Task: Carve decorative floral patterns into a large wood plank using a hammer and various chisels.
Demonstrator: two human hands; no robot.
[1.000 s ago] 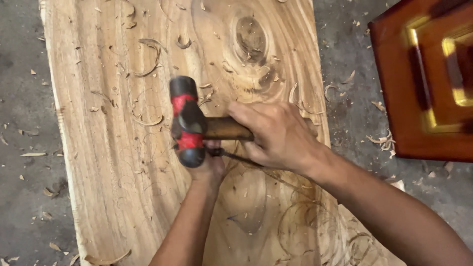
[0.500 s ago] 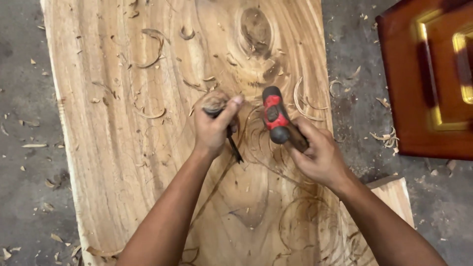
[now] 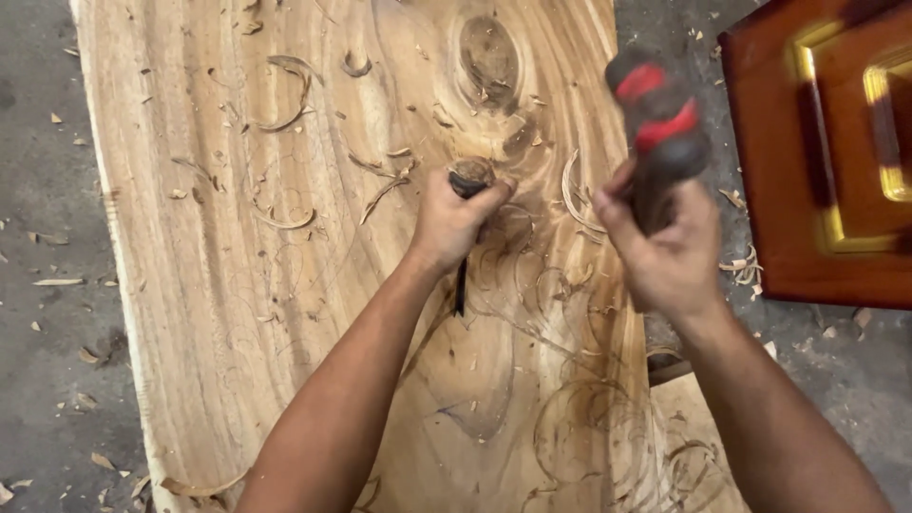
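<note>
A: Where is the chisel [image 3: 463, 249] sitting?

B: It is standing on the slab [image 3: 218, 285], just below the dark knot [image 3: 489, 59], near the middle of the board. Its worn butt is showing above the fist, and its dark blade is running down from under the hand to the wood, the tip resting among pencilled curves.

A: What is gripping it?

B: The left hand [image 3: 454, 223] is wrapping it fully, fingers closed tight round the handle with the thumb across the front.

A: And the right hand [image 3: 665, 252]?

B: It is closing round the handle of a mallet [image 3: 657, 119], fingers curled completely, no gap showing. The mallet head, dark with red bands, is hanging in the air above and to the right of the chisel, well apart from the butt. It is blurring, so finer detail cannot be told.

A: What is lying around the chisel?

B: Curled shavings [image 3: 285, 90] are lying across the slab, thickest to the left of and above the chisel. Drawn scroll lines are covering the lower right part of the board. Both forearms are reaching in from the bottom edge, crossing over the slab.

A: And beyond the slab?

B: The slab is lying on a grey floor [image 3: 47, 190] with chips scattered over it. To the right, just off the slab's edge, a red-brown panel [image 3: 779, 247] with gold trim is sitting on that floor.
</note>
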